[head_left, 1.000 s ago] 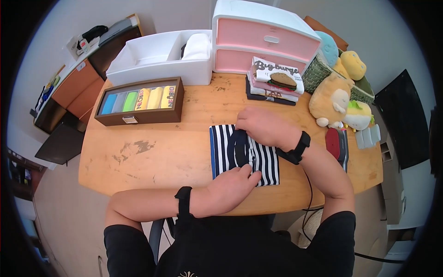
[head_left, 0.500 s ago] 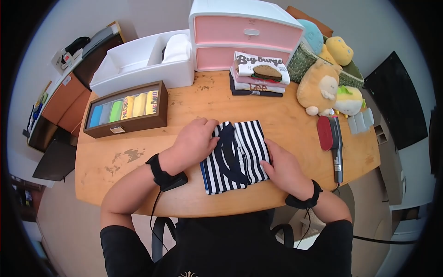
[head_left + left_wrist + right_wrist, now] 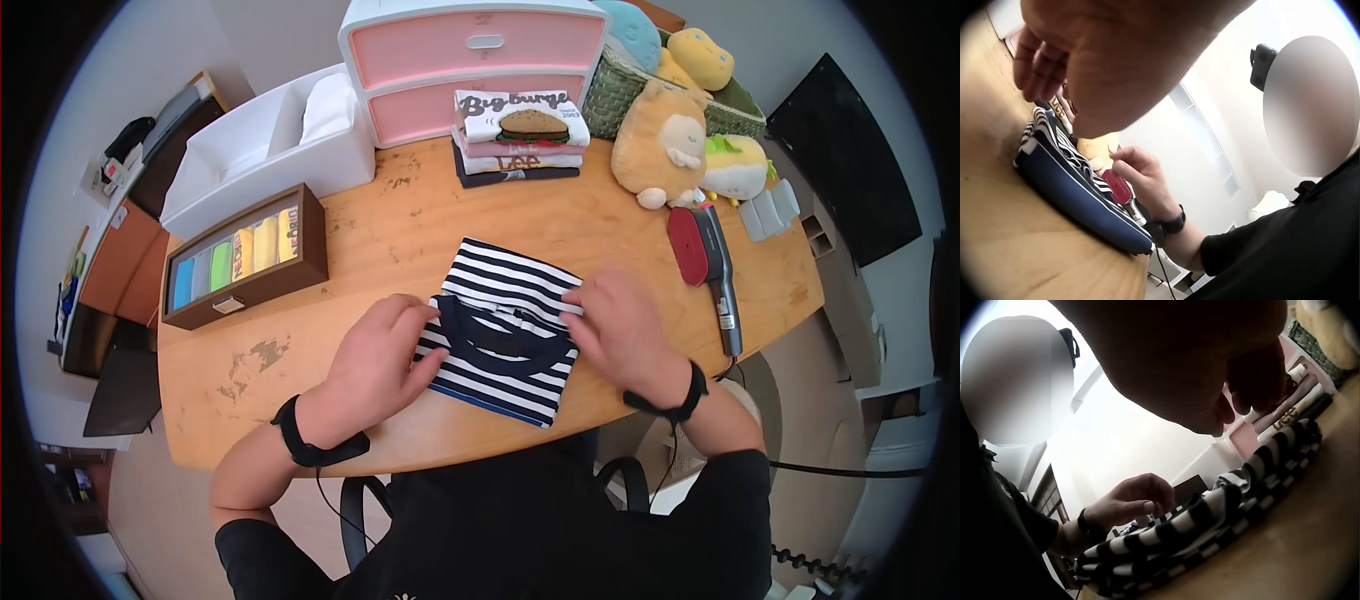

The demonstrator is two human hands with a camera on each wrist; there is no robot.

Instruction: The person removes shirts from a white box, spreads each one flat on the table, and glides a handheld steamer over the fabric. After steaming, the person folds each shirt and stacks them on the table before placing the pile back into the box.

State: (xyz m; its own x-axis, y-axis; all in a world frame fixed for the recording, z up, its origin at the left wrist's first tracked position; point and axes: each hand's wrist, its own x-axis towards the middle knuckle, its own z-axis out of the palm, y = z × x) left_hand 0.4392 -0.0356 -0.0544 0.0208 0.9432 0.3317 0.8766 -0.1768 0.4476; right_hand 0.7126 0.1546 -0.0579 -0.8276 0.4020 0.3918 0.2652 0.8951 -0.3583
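Note:
A folded shirt with navy and white stripes (image 3: 500, 385) lies turned at an angle on the wooden table, its dark neckband facing up. At its left edge is the left hand (image 3: 372, 362), fingers relaxed and lightly bent against the cloth. The right hand (image 3: 625, 330), slightly blurred, is at the right edge with bent fingertips at the fabric. In the left wrist view the shirt's blue underside layer (image 3: 1085, 203) shows, and the left hand (image 3: 1079, 69) hovers over that end. The right wrist view has the right hand (image 3: 1210, 375) just above the striped bundle (image 3: 1197, 531).
Behind the shirt stand a pile of folded shirts (image 3: 520, 135) and a pink-fronted drawer unit (image 3: 480, 55). A brown sock box (image 3: 250, 260) and white bin (image 3: 270, 140) are at left. Plush toys (image 3: 660, 145), a woven basket (image 3: 615, 90) and a red-and-grey brush (image 3: 705, 255) are at right.
The striped shirt has turned clockwise by roughly a quarter, its stripes now running sideways. The left hand has moved down and left beside it; the right hand is at its right edge. The head view has shifted.

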